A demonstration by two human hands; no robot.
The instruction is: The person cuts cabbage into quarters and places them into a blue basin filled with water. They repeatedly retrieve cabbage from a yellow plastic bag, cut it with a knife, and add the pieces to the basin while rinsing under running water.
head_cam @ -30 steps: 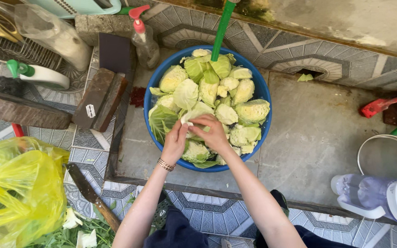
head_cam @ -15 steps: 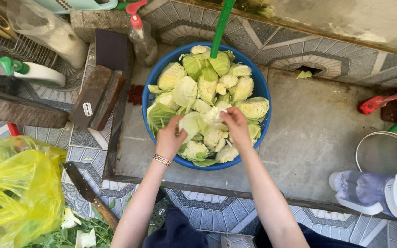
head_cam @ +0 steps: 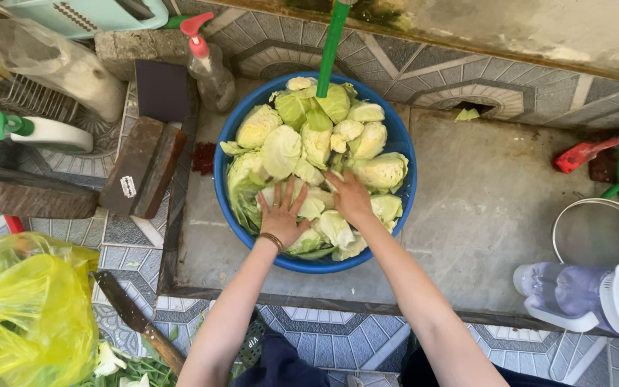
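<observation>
The concrete floor [head_cam: 496, 215] fills the middle and right of the frame, a sunken bay edged with patterned tile. It looks damp in patches, so anything knocked out of the basin would pick up grit.

The blue basin [head_cam: 227, 208] sits centre frame, heaped with cabbage [head_cam: 377, 172] pieces above its rim at the top. A green pipe [head_cam: 332, 39] comes down over its upper edge. Pressing hard on the near side could tip loose wedges over the far rim, or slop out any water; I cannot tell how much there is.

The yellow bag [head_cam: 23, 308] bulges at lower left, well apart from the hands.

At lower right a pitcher [head_cam: 582, 297] lies on its side just beside a metal bowl [head_cam: 603, 236]; a swung elbow could reach it.

A knife [head_cam: 137, 322] lies at lower left on the tile, near the person's left arm. Drawing that arm back carelessly risks a brush against the blade.

The left hand [head_cam: 281, 215] lies flat, fingers [head_cam: 289, 192] spread and released, palm down on the leaves. The right hand [head_cam: 349, 197] also rests on the cabbage, fingers loosely curved and seemingly closed on nothing, though the tips are partly hidden.
</observation>
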